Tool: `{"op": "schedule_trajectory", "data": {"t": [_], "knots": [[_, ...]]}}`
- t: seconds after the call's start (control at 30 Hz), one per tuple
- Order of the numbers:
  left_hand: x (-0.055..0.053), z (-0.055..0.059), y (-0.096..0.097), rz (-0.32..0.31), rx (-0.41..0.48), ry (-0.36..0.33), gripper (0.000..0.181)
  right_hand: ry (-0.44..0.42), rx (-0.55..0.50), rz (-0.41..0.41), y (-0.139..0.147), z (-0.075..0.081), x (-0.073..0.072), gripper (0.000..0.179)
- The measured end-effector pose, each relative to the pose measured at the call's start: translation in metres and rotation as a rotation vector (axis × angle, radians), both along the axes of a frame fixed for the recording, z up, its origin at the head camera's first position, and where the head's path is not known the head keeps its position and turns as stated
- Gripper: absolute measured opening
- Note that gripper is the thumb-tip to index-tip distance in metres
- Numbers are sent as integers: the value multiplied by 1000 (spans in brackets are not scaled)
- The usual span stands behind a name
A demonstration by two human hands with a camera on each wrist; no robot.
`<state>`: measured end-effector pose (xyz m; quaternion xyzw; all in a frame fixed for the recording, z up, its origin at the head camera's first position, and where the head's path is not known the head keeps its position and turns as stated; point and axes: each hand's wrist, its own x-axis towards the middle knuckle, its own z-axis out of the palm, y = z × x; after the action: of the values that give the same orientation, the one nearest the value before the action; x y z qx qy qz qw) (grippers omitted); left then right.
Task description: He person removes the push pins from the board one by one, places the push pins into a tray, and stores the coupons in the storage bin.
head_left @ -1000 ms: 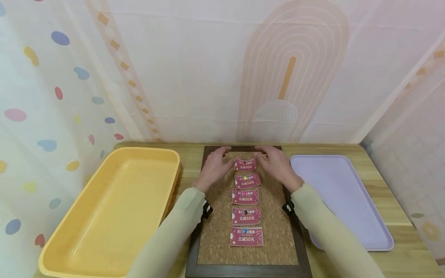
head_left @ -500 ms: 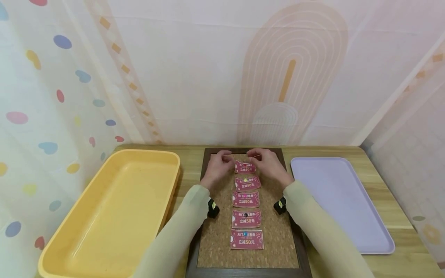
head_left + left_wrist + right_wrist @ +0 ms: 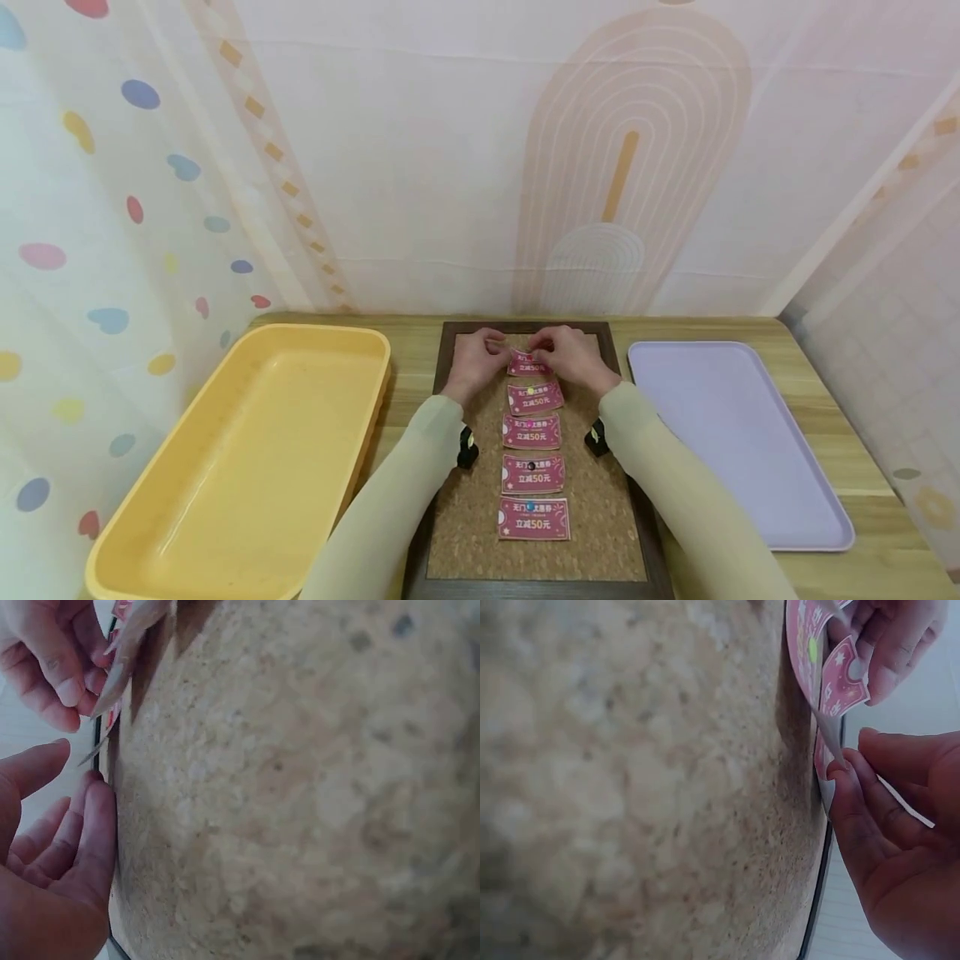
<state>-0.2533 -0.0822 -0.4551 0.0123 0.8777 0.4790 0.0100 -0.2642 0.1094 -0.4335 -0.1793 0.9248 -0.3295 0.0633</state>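
Note:
A pink coupon (image 3: 532,368) with a red pin sits at the top of a column of similar coupons on a framed cork board (image 3: 472,542). My left hand (image 3: 477,364) is at this coupon's left edge, its thumb and fingers apart in the left wrist view. On the opposite side my right hand (image 3: 573,360) has fingertips right at the coupon's right edge, and the right wrist view shows its thumb standing off from them. Below lie coupons with a yellow pin (image 3: 531,391), a pink pin (image 3: 528,424), a black pin (image 3: 532,467) and a blue pin (image 3: 530,507).
A deep yellow tub (image 3: 247,450) stands left of the board on the wooden table (image 3: 408,358). To the right is a flat lilac tray (image 3: 720,417), partly behind the right sleeve. A patterned curtain (image 3: 420,167) hangs behind the table.
Both hands have come inward from the board's top corners to the two sides of the top coupon, and their fingers have drawn closer together. The coupons keep their places.

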Motion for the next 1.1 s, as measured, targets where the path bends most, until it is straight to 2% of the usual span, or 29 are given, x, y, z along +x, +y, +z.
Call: {"op": "schedule_trajectory", "data": {"t": [0.33, 0.73, 1.1], "knots": [[-4, -1, 4, -47, -66, -39, 24, -38, 50, -2, 4, -2, -10, 16], [-6, -6, -9, -142, -37, -38, 19, -72, 70, 9, 3, -6, -14, 12], [-4, -5, -8, -169, 9, -5, 28, -78, 53, 15, 3, -6, -13, 11]]}}
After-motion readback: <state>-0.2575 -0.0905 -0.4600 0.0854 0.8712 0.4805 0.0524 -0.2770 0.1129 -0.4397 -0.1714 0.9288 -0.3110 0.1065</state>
